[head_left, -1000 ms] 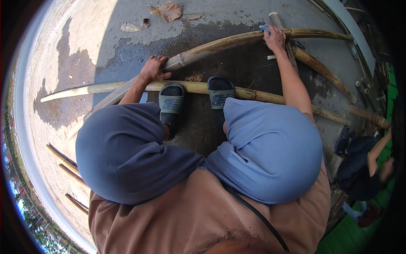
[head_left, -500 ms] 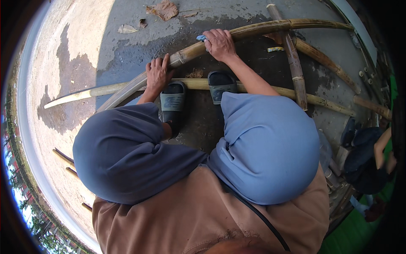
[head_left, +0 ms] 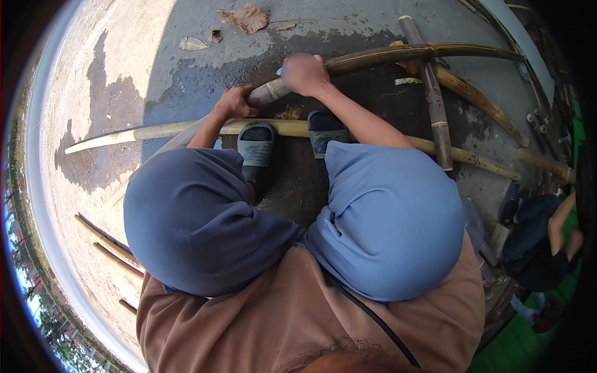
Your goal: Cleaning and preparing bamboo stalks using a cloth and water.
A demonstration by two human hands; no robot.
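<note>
A long, curved bamboo pole (head_left: pixel 367 60) lies slantwise in front of me, its far right part resting across a short bamboo piece (head_left: pixel 435 102). Around its nearer stretch, my left hand (head_left: pixel 236 102) is closed, the fingers over the far side. Further along, my right hand (head_left: pixel 303 73) presses on top of the same pole, smeared by motion. A bit of a light-blue, cloth-like scrap (head_left: pixel 279 71) shows at the edge of that hand; the rest is covered. A second, paler bamboo pole (head_left: pixel 149 132) runs across the floor, passing under the first and by my sandals (head_left: pixel 255 148).
More bamboo lengths (head_left: pixel 482 99) lie at the right, with cut ends (head_left: pixel 536 117) beyond. Another person (head_left: pixel 535 242) sits at the right edge. Dry leaves (head_left: pixel 247 18) and a small yellow wrapper (head_left: pixel 407 81) are on the partly wet concrete. Several poles (head_left: pixel 109 239) lie at the left.
My right hand has slid left along the pole, closer to my left hand. My left hand has turned at the wrist, and the pole sits slightly lower in view.
</note>
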